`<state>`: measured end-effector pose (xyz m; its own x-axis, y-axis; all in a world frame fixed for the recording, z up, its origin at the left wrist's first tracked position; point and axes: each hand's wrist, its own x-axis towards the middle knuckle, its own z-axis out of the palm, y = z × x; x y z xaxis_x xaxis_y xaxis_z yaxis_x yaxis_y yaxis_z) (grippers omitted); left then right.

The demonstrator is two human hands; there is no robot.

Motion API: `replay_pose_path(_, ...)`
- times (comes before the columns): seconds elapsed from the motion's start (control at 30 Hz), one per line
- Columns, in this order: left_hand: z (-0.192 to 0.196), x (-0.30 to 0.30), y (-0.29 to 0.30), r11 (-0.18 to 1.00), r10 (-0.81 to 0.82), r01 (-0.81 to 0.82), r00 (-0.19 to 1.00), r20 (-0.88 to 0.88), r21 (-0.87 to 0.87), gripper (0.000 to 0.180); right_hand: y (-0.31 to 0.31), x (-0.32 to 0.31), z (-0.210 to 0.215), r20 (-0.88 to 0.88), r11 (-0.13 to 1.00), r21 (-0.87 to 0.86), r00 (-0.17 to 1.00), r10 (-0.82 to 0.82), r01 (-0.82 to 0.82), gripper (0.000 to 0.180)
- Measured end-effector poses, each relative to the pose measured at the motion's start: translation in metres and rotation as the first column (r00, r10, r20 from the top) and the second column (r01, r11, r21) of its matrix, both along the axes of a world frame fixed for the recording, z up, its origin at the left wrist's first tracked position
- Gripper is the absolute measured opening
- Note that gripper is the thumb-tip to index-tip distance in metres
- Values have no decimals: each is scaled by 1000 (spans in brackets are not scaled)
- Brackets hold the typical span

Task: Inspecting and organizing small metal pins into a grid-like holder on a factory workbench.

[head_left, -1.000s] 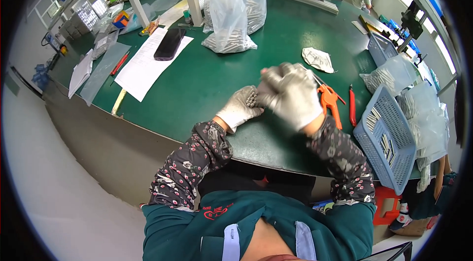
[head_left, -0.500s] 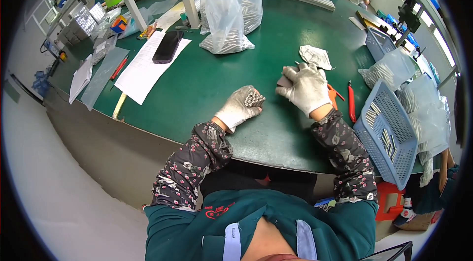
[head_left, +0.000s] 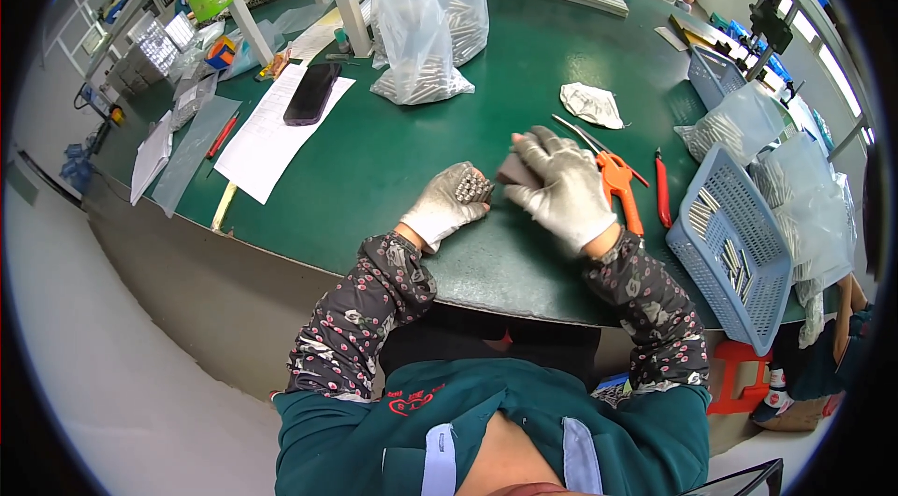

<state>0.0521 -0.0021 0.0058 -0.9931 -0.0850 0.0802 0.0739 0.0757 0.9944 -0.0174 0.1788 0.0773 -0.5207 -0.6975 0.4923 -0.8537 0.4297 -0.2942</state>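
The work surface is a large green table (head_left: 402, 168) with a rounded front edge, standing in a bright workshop room. At the far end of the room other people sit at more benches, and there are white shelf posts with green plastic bins above the left side.

On the left of the table lies a white sheet of paper (head_left: 271, 136) with a black flat phone (head_left: 311, 93) on top of it. Further back stand two clear plastic bags filled with small metal pins (head_left: 426, 37). A crumpled white cloth glove (head_left: 591, 105) lies near the middle. On the right side there is a blue plastic basket with holes (head_left: 739, 248), which holds some metal pins, and more clear bags are beside it. Orange-handled pliers (head_left: 617, 182) and a thin red tool (head_left: 662, 199) lie between the basket and the hands.

Both hands wear light grey work gloves. The left hand (head_left: 447, 206) is closed around a bundle of small silver metal pins (head_left: 472, 187); the pin ends stick out of the fist and point toward the right hand. The bundle is low over the table, in front of the person's chest. The right hand (head_left: 561, 189) lies with spread fingers on a small dark flat block (head_left: 514, 173), pressing it to the table just beside the pin ends. Whether the block touches the pins, I cannot tell.
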Motion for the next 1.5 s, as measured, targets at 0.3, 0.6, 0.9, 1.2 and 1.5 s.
replay_pose_path(0.3,1,-3,0,990,23,-24,1000,-11,-138,33,-10,5,12,-196,988,0,969,-151,154,44)
replay_pose_path(0.6,-9,-2,-7,942,80,-73,997,6,-328,47,-23,13,15,-151,998,-8,987,61,-63,38)
replay_pose_path(0.9,2,0,-3,946,51,-77,995,-89,-315,24,-2,-18,-9,-211,975,110,963,-169,195,28)
replay_pose_path(1.2,7,5,-1,986,30,-41,997,-70,-160,25,6,-15,-40,-89,959,211,980,-176,191,42)
replay_pose_path(1.5,2,4,-4,968,89,-83,996,17,-235,34,5,-12,-34,-18,955,226,981,-194,193,45)
